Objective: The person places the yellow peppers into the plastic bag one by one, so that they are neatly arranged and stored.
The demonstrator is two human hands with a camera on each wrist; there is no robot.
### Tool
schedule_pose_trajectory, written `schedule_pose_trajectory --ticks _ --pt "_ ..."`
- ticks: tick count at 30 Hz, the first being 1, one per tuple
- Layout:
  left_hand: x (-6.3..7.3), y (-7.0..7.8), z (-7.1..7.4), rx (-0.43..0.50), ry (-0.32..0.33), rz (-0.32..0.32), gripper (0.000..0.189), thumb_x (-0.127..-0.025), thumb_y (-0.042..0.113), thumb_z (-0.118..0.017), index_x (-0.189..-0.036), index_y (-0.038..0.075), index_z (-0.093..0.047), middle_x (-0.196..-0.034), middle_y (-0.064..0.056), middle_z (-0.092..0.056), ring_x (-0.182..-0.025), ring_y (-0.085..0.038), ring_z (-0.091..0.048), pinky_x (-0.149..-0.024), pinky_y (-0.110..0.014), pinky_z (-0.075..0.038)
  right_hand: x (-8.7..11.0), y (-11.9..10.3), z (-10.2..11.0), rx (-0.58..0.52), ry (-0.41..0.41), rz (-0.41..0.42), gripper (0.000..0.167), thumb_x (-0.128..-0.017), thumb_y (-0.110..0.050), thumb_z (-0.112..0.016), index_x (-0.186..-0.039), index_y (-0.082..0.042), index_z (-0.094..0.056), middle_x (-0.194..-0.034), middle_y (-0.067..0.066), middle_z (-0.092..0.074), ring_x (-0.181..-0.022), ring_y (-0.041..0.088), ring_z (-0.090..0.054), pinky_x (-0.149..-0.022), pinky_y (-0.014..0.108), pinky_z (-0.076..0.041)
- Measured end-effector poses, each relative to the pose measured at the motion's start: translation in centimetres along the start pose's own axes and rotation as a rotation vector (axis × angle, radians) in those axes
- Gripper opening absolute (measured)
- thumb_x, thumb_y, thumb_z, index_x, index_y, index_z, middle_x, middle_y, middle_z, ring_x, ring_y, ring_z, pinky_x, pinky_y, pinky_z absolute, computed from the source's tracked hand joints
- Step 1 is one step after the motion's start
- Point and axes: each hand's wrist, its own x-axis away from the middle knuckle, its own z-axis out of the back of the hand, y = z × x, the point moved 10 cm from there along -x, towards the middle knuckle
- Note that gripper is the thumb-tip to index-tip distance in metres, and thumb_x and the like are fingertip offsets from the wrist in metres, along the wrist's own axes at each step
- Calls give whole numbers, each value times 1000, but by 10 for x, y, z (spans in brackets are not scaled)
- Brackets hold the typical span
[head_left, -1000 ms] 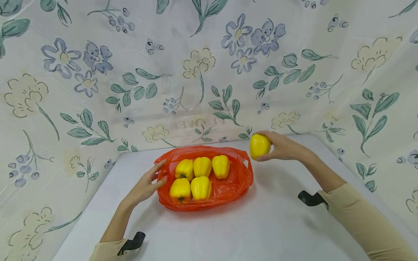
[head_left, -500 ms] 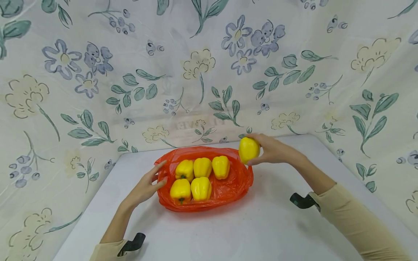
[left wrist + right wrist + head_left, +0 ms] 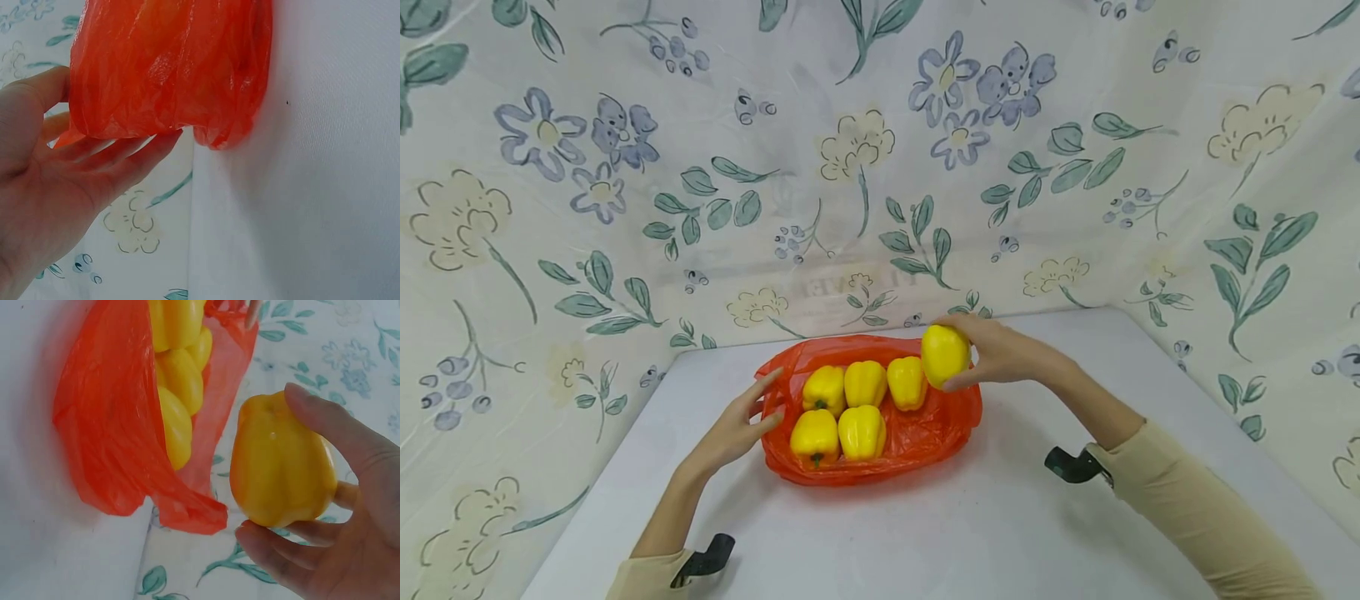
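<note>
A red plastic bag (image 3: 936, 429) lies with its mouth spread wide, and several yellow bell peppers (image 3: 862, 432) sit inside in two rows. My right hand (image 3: 1000, 346) grips another yellow bell pepper (image 3: 945, 357) over the bag's right rim. In the right wrist view that bell pepper (image 3: 281, 462) sits between the thumb above and the fingers below. At the bag's left end, my left hand (image 3: 737, 425) touches the rim with thumb and fingers spread apart. The left wrist view shows its nearly straight fingers (image 3: 140, 159) along the red plastic (image 3: 169, 69), the thumb tip hidden behind it.
The bag rests on a white table (image 3: 917, 542). A floral-patterned cloth (image 3: 820, 167) hangs behind and along both sides. Dark mounts (image 3: 1075, 465) stick out from both beige sleeves (image 3: 1195, 500).
My right hand has carried its bell pepper leftward and slightly down, from beside the bag to over its right rim. The left hand, bag and other peppers have stayed put.
</note>
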Motion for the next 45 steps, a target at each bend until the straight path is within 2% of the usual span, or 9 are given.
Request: schedule_pose_trajectory --ticks 4,9,17,24,32,41,45 --pt "0 0 0 -5 3 -5 69 -97 16 -60 -156 20 -25 -158 -21 -31 -137 -49 -39 -100 -58 -49 -4 -5 -10 -17 -30 22 85 -74 -36 -85 -145 -17 -43 -136 4 -54 -119 23 -53 -97 44 -55" --pt "0 1 0 0 3 -4 68 -97 16 -60 -156 20 -25 -158 -20 -31 -136 -50 -41 -98 -56 -51 -8 -7 -21 -34 -56 10 86 -74 -35 -86 -145 -18 -42 -140 3 -52 -120 22 -53 -97 42 -56" --pt "-1 2 2 -2 4 -2 68 -97 17 -60 -156 20 -26 -158 -21 -31 -136 -50 -41 -97 -56 -52 -11 -6 -46 -72 -126 -21 83 -73 -36 -85 -144 -22 -44 -135 -1 -54 -118 20 -51 -90 36 -58" --pt "-2 3 2 1 4 -2 68 -97 17 -60 -156 20 -25 -158 -21 -31 -134 -50 -42 -96 -55 -53 -11 -5 -70 -29 -189 -44 86 -73 -41 -84 -146 -23 -42 -145 -4 -49 -129 19 -46 -97 42 -55" --pt "-1 1 4 -6 -5 33 69 -98 21 -60 -157 22 -24 -158 -21 -30 -136 -52 -40 -96 -55 -53 -12 1 -89 16 -245 -93 86 -73 -43 -84 -145 -20 -42 -143 1 -51 -129 22 -47 -101 47 -52" --pt "2 -3 4 -17 2 56 68 -98 20 -59 -157 21 -24 -159 -21 -30 -136 -52 -39 -97 -54 -52 -14 8 -106 63 -306 -142 89 -71 -47 -84 -145 -23 -40 -141 -2 -52 -129 19 -46 -103 47 -50" --pt "2 -3 4 -23 5 54 68 -98 18 -58 -157 19 -24 -158 -22 -30 -137 -52 -38 -97 -54 -52 -14 8 -111 50 -324 -149 88 -71 -47 -84 -144 -22 -41 -139 -1 -53 -129 20 -46 -104 47 -49"
